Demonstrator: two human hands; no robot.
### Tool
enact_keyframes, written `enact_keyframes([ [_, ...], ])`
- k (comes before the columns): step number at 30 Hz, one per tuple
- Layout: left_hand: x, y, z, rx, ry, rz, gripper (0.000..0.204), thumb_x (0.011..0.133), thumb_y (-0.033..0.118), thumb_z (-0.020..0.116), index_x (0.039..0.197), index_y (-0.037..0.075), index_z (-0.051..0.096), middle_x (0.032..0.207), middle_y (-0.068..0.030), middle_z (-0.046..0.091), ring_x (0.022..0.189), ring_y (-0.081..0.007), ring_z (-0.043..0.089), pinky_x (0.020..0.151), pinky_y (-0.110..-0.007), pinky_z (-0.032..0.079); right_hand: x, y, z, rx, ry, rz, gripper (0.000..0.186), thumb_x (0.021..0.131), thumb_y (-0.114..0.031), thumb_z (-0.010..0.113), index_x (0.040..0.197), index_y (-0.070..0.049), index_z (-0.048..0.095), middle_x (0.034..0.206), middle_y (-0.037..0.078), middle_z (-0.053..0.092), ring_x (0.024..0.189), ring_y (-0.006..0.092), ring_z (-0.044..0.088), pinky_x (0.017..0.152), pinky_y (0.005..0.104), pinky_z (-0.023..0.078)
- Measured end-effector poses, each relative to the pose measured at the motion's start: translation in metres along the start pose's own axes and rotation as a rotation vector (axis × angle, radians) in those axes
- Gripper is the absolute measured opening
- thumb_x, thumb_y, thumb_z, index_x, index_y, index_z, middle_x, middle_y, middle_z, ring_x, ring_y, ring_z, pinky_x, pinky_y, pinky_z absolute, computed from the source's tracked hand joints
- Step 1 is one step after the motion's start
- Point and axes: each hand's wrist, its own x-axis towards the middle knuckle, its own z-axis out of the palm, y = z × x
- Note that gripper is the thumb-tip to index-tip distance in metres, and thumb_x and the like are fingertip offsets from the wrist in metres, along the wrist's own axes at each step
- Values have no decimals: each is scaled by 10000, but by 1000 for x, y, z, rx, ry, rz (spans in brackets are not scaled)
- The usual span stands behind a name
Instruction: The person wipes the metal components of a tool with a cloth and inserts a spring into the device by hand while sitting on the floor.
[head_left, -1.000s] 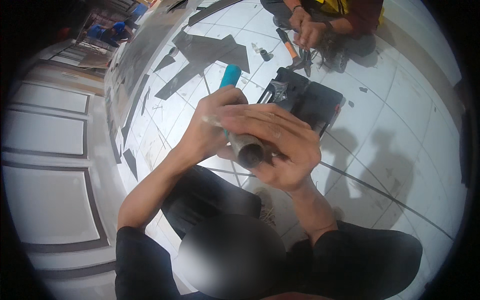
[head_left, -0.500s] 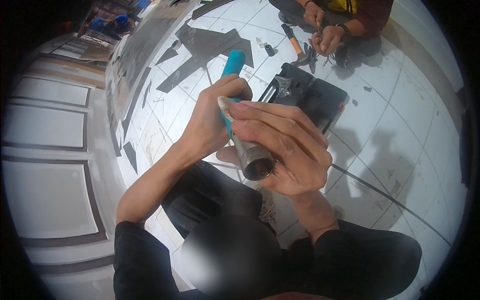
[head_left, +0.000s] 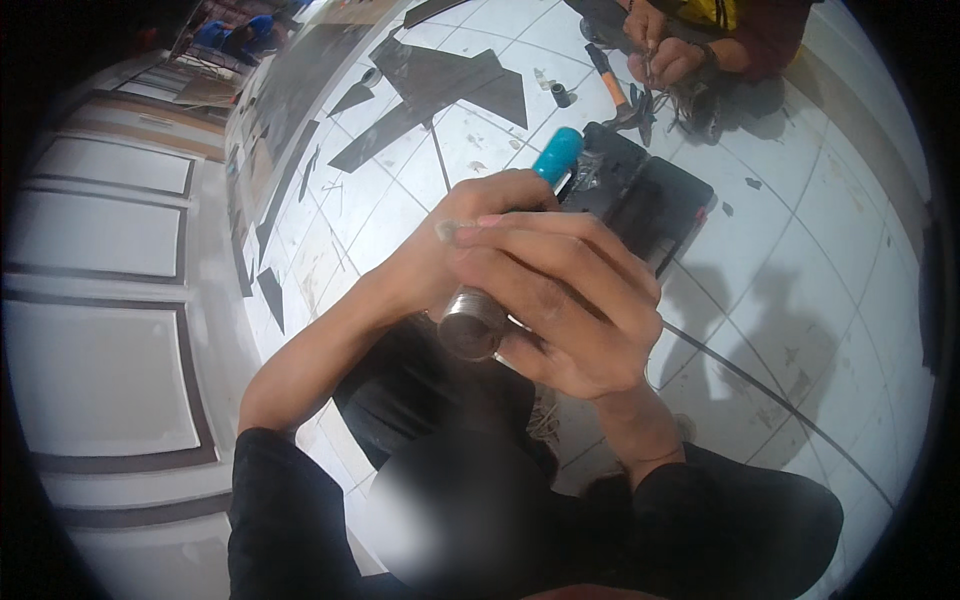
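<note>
A tube with a teal body (head_left: 560, 153) and a bare metal, threaded end (head_left: 471, 325) is held at a slant above my lap. My left hand (head_left: 430, 258) is closed round its middle, hiding much of the teal part. My right hand (head_left: 575, 300) lies over the tube from the right, its fingers bent together. At its fingertips a small pale piece (head_left: 446, 231) shows, pinched near my left hand. What this piece is I cannot make out. The open threaded mouth of the tube points toward me.
Beyond my hands an open black case (head_left: 660, 195) lies on the white tiled floor. Near it are an orange-handled hammer (head_left: 611, 87) and a small dark cylinder (head_left: 560, 95). Dark cut sheets (head_left: 450, 85) lie farther left. Another person's hands (head_left: 668, 55) work at the upper right.
The tube has turned: its teal end has swung right, its threaded end left and slightly up. More of the teal body is covered by my hands. The pale piece shows less.
</note>
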Motion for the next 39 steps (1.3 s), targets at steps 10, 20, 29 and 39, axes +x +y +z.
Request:
enact_keyframes([
  [10, 11, -26, 16, 55, -84, 564, 328, 802, 264, 666, 979, -4, 600, 914, -152, 615, 898, -375, 580, 755, -448, 474, -6, -7, 2, 3, -98, 40, 403, 603, -123, 811, 997, -44, 772, 920, 78, 688, 814, 242, 666, 684, 331, 550],
  [20, -1, -13, 4, -10, -107, 526, 332, 784, 221, 694, 1013, -7, 615, 927, -168, 629, 861, -381, 599, 735, -447, 472, -4, -4, 2, 31, -125, 100, 398, 632, -156, 821, 1011, -44, 771, 891, 86, 683, 790, 256, 657, 680, 343, 538],
  [29, -15, 7, -5, 21, -104, 211, 520, 672, 63, 817, 1168, 47, 660, 1067, -165, 687, 981, -333, 662, 883, -390, 523, -6, 20, -10, 217, -55, 248, 360, 769, -186, 846, 1039, 28, 740, 957, 122, 730, 870, 221, 699, 738, 305, 537],
  [39, -8, -11, 2, 126, 136, 14, 461, 779, -1, 754, 1224, -10, 633, 1015, -200, 708, 935, -306, 687, 857, -391, 523, -12, 45, -24, 206, -81, 367, 492, 731, -263, 911, 1115, -9, 737, 994, 115, 723, 885, 224, 716, 728, 321, 559],
])
